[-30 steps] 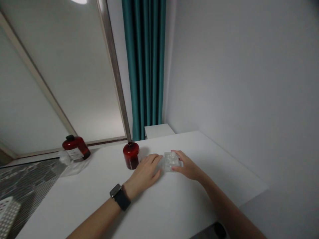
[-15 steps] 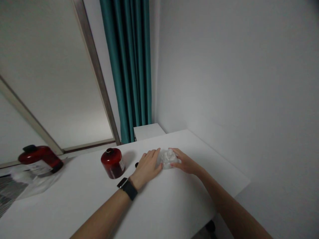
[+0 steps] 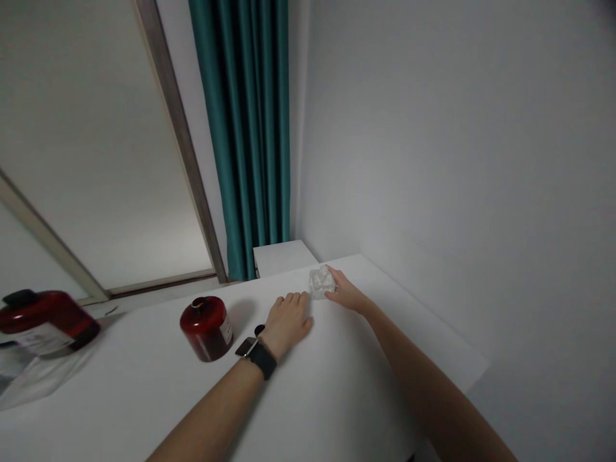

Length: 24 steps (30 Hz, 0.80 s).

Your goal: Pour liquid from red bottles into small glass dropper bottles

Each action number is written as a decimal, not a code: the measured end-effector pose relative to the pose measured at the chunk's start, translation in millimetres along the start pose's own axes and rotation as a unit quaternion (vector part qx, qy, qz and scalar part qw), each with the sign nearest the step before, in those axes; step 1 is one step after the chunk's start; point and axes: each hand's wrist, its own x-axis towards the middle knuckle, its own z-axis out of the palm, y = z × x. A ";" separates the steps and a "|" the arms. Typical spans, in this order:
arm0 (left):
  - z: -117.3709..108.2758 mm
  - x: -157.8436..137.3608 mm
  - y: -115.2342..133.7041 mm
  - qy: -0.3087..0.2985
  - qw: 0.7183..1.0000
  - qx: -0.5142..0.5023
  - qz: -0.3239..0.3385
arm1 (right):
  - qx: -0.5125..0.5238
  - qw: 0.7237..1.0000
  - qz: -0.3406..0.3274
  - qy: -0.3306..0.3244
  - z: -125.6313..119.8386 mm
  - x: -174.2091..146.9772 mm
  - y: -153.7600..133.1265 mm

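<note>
My right hand [image 3: 344, 290] grips a crumpled piece of clear plastic [image 3: 320, 283] near the far edge of the white table [image 3: 327, 398], fingertips on its right side. To its lower left, my left hand [image 3: 287, 321] lies palm down on the table, apart from the plastic, with its thumb held away from the fingers; nothing shows in it. Just beside the left wrist is a small round black cap [image 3: 260, 330], partly hidden by the hand and watch. Left of that stands a dark red bottle [image 3: 206, 327], its neck without a cap.
At the far left, a second red bottle [image 3: 48, 317] with a black cap stands by a clear plastic bag [image 3: 45, 382]. A white cabinet [image 3: 283, 256] is behind the table, below a green curtain [image 3: 250, 141]. A wall [image 3: 433, 179] runs along the right.
My right hand has moved the plastic slightly up and away from the left hand, which has let go of it and rests lower. The view has shifted a little right.
</note>
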 end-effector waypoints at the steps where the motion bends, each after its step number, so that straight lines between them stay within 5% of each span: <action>1: 1.4 4.5 -1.1 -0.003 1.000 0.000 0.001 | -0.008 1.000 0.002 0.005 0.3 4.0 1.4; 24: 27.5 95.0 -49.8 -0.027 0.996 -0.029 -0.074 | -0.182 0.980 0.064 0.056 21.1 36.3 26.5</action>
